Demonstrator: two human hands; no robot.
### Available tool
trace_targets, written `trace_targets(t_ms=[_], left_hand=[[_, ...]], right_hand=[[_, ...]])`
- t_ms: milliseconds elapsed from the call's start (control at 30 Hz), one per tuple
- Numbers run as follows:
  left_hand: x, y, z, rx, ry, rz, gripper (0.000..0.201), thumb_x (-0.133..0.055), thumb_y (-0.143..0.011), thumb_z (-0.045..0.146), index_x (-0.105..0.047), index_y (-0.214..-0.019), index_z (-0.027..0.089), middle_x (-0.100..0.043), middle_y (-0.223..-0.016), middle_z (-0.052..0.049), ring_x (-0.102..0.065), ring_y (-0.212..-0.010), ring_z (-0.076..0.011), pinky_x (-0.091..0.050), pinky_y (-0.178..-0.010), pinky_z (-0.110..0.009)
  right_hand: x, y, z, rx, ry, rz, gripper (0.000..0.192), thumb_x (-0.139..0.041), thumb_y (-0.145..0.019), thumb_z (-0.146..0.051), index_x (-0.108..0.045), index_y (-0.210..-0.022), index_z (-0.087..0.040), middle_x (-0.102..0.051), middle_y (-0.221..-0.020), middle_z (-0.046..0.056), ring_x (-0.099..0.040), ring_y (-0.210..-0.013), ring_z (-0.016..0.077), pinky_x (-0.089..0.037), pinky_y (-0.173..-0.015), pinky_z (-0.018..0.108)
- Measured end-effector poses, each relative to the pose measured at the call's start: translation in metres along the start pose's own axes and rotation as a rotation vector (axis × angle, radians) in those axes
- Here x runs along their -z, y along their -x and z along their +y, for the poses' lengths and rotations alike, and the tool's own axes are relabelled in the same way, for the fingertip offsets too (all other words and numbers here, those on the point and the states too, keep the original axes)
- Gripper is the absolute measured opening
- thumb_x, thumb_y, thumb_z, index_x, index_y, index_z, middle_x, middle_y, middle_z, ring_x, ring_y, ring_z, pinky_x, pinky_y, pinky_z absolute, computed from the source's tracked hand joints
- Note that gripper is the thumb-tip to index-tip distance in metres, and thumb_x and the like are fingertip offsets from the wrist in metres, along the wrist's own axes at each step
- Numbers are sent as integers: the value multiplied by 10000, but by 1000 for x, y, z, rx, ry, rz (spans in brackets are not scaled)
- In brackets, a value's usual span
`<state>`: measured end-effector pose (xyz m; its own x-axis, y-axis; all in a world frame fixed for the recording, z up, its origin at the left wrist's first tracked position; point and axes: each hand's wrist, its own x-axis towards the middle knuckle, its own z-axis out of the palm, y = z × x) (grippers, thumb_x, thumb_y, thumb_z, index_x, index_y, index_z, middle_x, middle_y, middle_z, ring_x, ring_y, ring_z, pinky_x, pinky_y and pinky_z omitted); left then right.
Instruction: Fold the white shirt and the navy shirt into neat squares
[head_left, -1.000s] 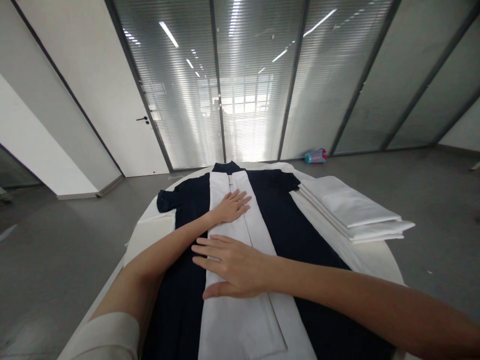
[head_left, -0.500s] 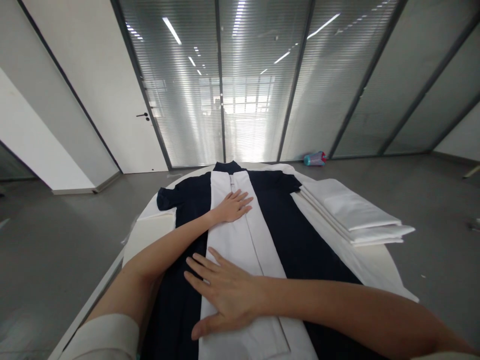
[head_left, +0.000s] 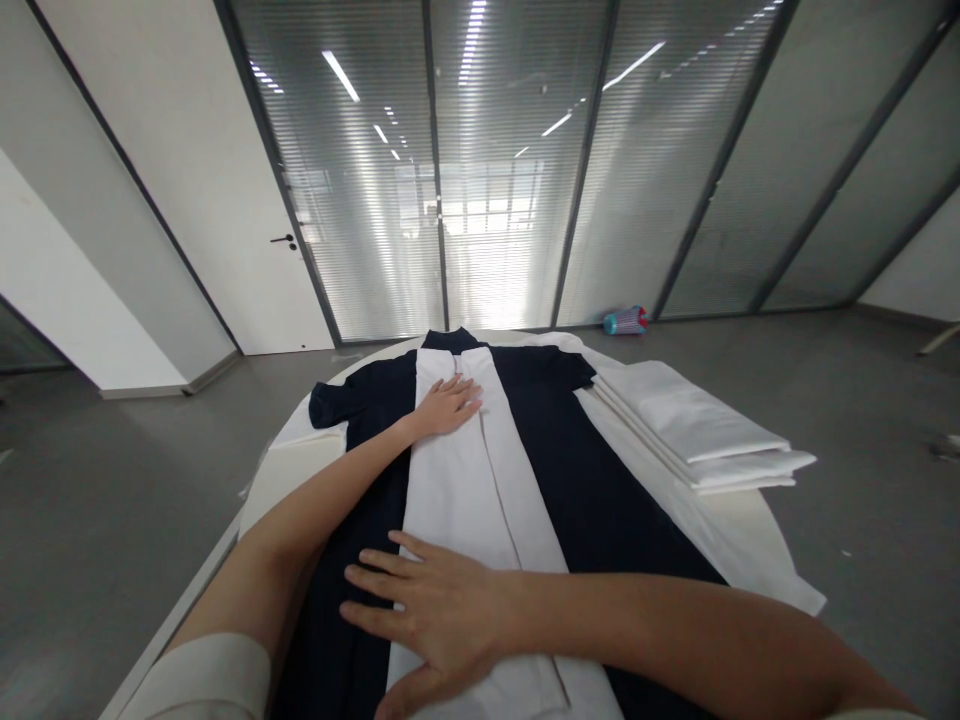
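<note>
A round white desk (head_left: 285,470) is standing on a grey floor, with glass partitions and blinds at twelve o'clock and a white door (head_left: 247,230) at ten o'clock. A navy garment with a white centre panel (head_left: 480,470) is lying flat along the desk's middle, collar at twelve o'clock. Folded white sheets (head_left: 697,430) are sitting at two o'clock, and a small bottle (head_left: 626,320) is lying on the floor beyond. The left hand (head_left: 442,408) is reaching far forward, pressing flat near the collar, grip open, holding nothing. The right hand (head_left: 431,620) is crossing at six o'clock, fingers spread flat on the panel's near end, grasping nothing.
</note>
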<state>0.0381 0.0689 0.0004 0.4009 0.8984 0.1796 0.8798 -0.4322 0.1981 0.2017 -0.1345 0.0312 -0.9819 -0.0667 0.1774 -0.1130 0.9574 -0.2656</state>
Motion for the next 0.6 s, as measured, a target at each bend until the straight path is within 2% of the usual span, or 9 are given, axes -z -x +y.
trace_targets(t_ms=[167, 233, 367, 500, 600], left_hand=[[-2, 2, -10, 40, 37, -127, 649, -227, -984, 634, -292, -1542, 309, -203, -1632, -29, -122, -1513, -289, -135, -1197, -523], [0, -4, -16, 41, 24, -92, 634, -210, -992, 615, -307, -1535, 303, -229, -1627, -33, -146, -1510, -272, -162, -1198, -499], [11, -24, -34, 114, -58, 84, 613, -256, -1006, 534, -313, -1532, 224, -214, -1631, -88, -122, -1513, -295, -168, -1197, -500], [16, -44, -50, 164, -146, 34, 538, -318, -1003, 441, -347, -1508, 254, -268, -1617, -60, -168, -1500, -309, -189, -1181, -526], [15, -54, -50, 200, -172, 26, 511, -438, -953, 342, -414, -1458, 267, -337, -1588, -57, -215, -1484, -314, -223, -1167, -520]], right_hand=[[-1, -1, 1, -2, -5, -20, 805, -498, -915, -636, -352, -1508, -111, -308, -1578, 174, -226, -1487, 284, -166, -1209, 494], [-2, -1, 1, -4, -9, -24, 802, -481, -920, -646, -351, -1509, -118, -300, -1582, 169, -219, -1489, 283, -156, -1211, 491], [-4, -1, 2, -4, 5, -21, 800, -441, -926, -667, -351, -1509, -127, -313, -1581, 162, -227, -1487, 272, -136, -1215, 462], [-5, -2, 4, 14, 60, -10, 798, -444, -918, -678, -400, -1477, -110, -379, -1546, 178, -290, -1462, 287, -162, -1203, 462], [-5, -2, 5, 35, 110, -3, 803, -447, -910, -688, -425, -1458, -100, -418, -1521, 187, -340, -1436, 299, -176, -1193, 464]])
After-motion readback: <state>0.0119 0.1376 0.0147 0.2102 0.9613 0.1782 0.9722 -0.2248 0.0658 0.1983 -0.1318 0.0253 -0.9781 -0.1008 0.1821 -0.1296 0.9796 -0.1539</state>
